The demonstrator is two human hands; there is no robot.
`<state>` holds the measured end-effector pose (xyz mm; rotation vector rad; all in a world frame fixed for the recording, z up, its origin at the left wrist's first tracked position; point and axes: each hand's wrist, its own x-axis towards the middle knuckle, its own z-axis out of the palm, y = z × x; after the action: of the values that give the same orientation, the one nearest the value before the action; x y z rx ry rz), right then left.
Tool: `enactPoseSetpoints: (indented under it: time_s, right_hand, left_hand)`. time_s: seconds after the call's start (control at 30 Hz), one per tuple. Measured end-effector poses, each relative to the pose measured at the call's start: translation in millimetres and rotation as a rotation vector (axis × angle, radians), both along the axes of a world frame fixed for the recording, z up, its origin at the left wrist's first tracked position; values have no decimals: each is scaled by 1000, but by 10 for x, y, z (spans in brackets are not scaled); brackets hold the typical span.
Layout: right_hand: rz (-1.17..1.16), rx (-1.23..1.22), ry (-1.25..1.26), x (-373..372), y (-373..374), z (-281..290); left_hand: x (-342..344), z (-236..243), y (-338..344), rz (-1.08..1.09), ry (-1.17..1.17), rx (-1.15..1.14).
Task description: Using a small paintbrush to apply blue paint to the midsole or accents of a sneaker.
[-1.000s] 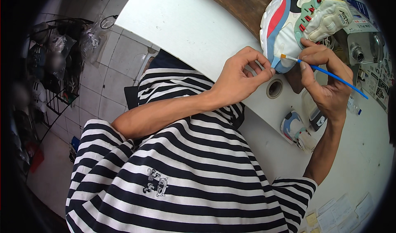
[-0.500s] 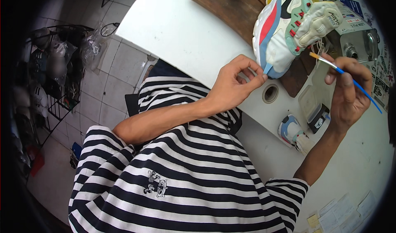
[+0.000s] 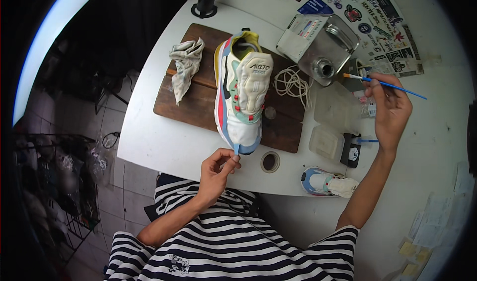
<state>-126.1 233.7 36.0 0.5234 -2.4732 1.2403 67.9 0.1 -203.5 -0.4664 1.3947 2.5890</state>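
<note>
A multicoloured sneaker (image 3: 248,127) lies on the dark wooden board (image 3: 184,99) with its toe toward me, its laces out and its tongue showing. At the toe, my left hand (image 3: 214,174) pinches the end of a light blue strip (image 3: 237,148) between thumb and forefinger. The strip's other end meets the toe. My right hand (image 3: 392,112) is raised to the right, closed around a thin blue paintbrush (image 3: 397,87). Its bristles point left, near the spout of a metal can (image 3: 343,42).
A crumpled cloth (image 3: 186,65) and white laces (image 3: 293,84) lie on the board. To the right are an opened plastic container (image 3: 338,107) and a small black box (image 3: 352,152). The other sneaker (image 3: 318,181) sits by the near edge, right of a round table hole (image 3: 270,162).
The view has shifted, so more of the table shows. My right hand has carried the paintbrush away from the sneaker toward the can. My left hand still pinches the strip.
</note>
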Motion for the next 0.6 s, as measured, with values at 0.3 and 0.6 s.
enactPoseSetpoints:
  time_s: [0.3, 0.6]
  right_hand:
    - [4, 200, 17, -393, 3, -172]
    - [51, 217, -52, -450, 15, -308]
  left_hand:
    - [-38, 104, -47, -9, -111, 75]
    - [-33, 67, -49, 17, -78, 90]
